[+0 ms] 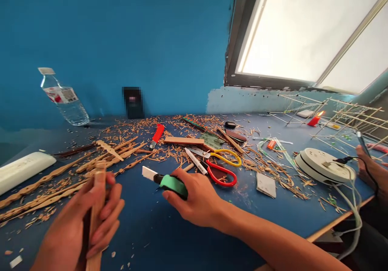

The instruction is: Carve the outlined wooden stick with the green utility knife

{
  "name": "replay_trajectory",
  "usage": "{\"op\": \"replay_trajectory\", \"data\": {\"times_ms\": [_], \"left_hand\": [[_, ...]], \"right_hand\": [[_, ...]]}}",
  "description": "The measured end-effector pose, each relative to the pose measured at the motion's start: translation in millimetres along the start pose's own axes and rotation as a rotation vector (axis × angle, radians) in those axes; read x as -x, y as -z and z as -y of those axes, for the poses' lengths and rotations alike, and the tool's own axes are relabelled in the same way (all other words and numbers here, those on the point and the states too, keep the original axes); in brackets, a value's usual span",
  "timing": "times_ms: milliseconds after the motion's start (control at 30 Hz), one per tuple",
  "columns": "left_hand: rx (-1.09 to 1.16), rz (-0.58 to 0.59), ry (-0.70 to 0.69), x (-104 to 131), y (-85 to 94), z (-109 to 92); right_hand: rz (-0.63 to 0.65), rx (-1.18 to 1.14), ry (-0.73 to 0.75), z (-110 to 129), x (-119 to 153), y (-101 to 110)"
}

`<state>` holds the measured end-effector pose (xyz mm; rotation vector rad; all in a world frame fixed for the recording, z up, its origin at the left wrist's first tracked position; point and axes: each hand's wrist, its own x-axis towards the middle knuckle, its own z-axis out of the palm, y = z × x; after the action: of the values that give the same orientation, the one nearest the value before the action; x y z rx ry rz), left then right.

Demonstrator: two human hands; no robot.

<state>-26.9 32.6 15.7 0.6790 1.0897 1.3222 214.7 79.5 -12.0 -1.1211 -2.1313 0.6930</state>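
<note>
My left hand point(87, 218) is closed around a flat strip of wood point(97, 206) that stands nearly upright at the lower left; its lower end runs out of the frame. In my right hand point(197, 196) is a green and black utility knife point(174, 185), its pale, wide blade point(149, 173) pointing left over the blue tabletop. Just beyond this hand lie scissors with one red and one yellow handle point(224, 172) and a white marker pen point(195, 160). Carved wavy wood strips point(60, 170) lie beside and beyond my left hand. Farther back rests a red-handled cutter point(157, 135).
Wood shavings point(130, 127) litter the table. A water bottle point(66, 101) leans at back left, near a white case point(24, 170). On the right are a round power strip point(324, 166) with cables, a stick frame point(357, 117), a lit red candle point(315, 119) and another person's hand point(371, 168).
</note>
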Motion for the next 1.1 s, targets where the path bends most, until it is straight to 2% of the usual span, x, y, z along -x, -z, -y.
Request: {"op": "replay_trajectory", "data": {"times_ms": [167, 300, 400, 500, 600, 767, 867, 967, 1067, 1100], "left_hand": [[0.035, 0.196, 0.119, 15.6, -1.6, 21.1], [-0.155, 0.193, 0.110, 26.5, -4.3, 19.8], [-0.306, 0.198, 0.157, 34.5, -9.2, 14.0], [-0.340, 0.213, 0.197, 39.4, -12.2, 11.1], [-0.379, 0.226, 0.169, 40.9, -13.5, 11.8], [-0.359, 0.155, 0.173, 42.4, -12.2, 16.7], [-0.382, 0.116, 0.149, 44.5, -9.7, 19.7], [-0.386, 0.048, 0.121, 46.2, -9.6, 22.1], [-0.255, 0.196, 0.129, 47.6, -12.0, 24.7], [-0.203, 0.208, 0.134, 48.4, -12.8, 25.8]], "right_hand": [[-0.067, 0.018, 0.166, -1.5, 6.2, -1.1], [-0.013, 0.021, 0.367, 0.5, 12.9, -0.6], [0.009, 0.081, 0.467, 1.1, 15.3, -2.4], [0.001, 0.106, 0.487, 2.1, 16.0, -2.9], [0.028, 0.072, 0.456, 4.0, 16.5, -0.1], [0.067, -0.069, 0.406, 3.0, 15.5, 6.2], [0.085, -0.058, 0.458, 1.5, 13.6, 7.3], [0.067, 0.091, 0.549, 3.1, 13.9, 5.3], [0.025, 0.235, 0.615, 7.3, 16.8, 1.0], [0.010, 0.258, 0.625, 8.7, 18.0, -0.7]]}}
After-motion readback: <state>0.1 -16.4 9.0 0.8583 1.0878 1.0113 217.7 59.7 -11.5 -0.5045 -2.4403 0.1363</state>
